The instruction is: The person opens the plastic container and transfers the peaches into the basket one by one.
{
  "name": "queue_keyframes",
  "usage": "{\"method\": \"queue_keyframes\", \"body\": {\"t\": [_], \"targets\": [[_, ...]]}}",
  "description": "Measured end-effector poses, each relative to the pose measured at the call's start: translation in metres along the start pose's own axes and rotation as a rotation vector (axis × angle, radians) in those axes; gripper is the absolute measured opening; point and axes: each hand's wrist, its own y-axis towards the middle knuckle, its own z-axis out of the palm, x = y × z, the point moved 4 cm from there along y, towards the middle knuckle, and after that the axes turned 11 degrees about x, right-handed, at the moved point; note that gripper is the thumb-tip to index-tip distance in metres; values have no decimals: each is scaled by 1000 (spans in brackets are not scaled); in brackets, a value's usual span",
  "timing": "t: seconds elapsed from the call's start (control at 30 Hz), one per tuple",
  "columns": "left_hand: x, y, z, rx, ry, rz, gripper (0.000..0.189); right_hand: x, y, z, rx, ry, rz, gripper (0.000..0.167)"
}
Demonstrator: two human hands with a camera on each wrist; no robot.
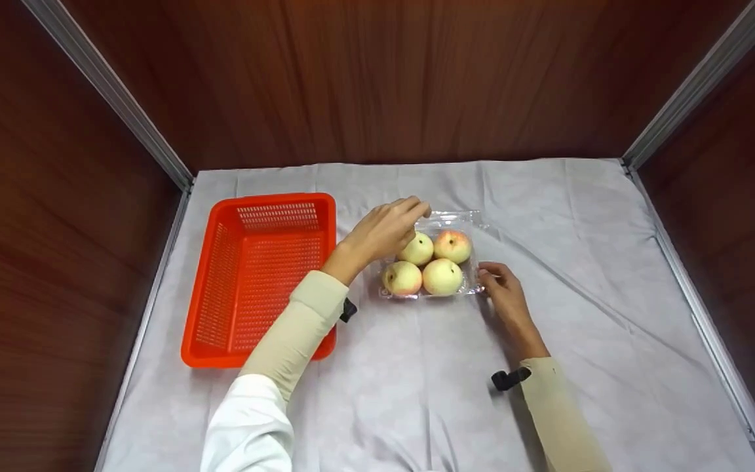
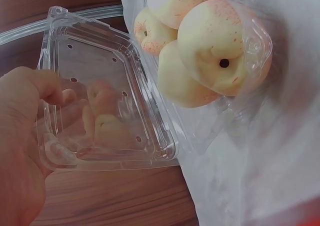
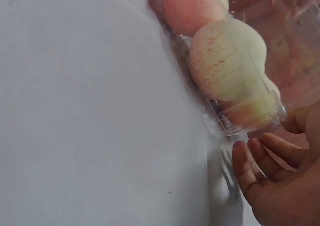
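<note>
A clear plastic clamshell box (image 1: pixel 472 285) lies on the cloth with several pale yellow-and-pink peaches (image 1: pixel 443 277) in it. Its lid (image 2: pixel 95 51) is raised on the far side, with small round holes, and reflects the fruit. My left hand (image 1: pixel 384 229) reaches over the box and grips the lid's edge with curled fingers; in the left wrist view the left hand (image 2: pixel 25 131) hides part of that edge. At the box's right side is my right hand (image 1: pixel 507 295), its fingertips against or very close to the wall. The right wrist view has that hand's fingers (image 3: pixel 272 158) loosely bent beside the corner.
A red perforated plastic basket (image 1: pixel 330 223) stands left of the box, partly under my left forearm. Grey-white wrinkled cloth (image 1: pixel 613 275) covers the table. Dark wood-look panels (image 1: pixel 364 85) with metal edge strips (image 1: pixel 115 92) enclose the back and sides.
</note>
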Motion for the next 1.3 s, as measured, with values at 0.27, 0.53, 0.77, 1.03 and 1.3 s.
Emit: {"method": "queue_keyframes", "body": {"t": [0.27, 0.53, 0.77, 1.03, 1.3], "targets": [[6, 2, -7, -41, 22, -19, 34, 1, 4, -5, -2, 127, 57, 37], [13, 5, -14, -38, 41, -49, 37, 7, 6, -5, 51, 201, 109, 29], [20, 8, -16, -30, 62, -74, 42, 12, 8, -8, 79, 172, 131, 24], [29, 13, -21, -12, 77, -94, 48, 15, 10, -11, 103, 184, 145, 25], [42, 16, -30, 3, 71, -158, 53, 20, 9, -12, 128, 168, 154, 28]]}}
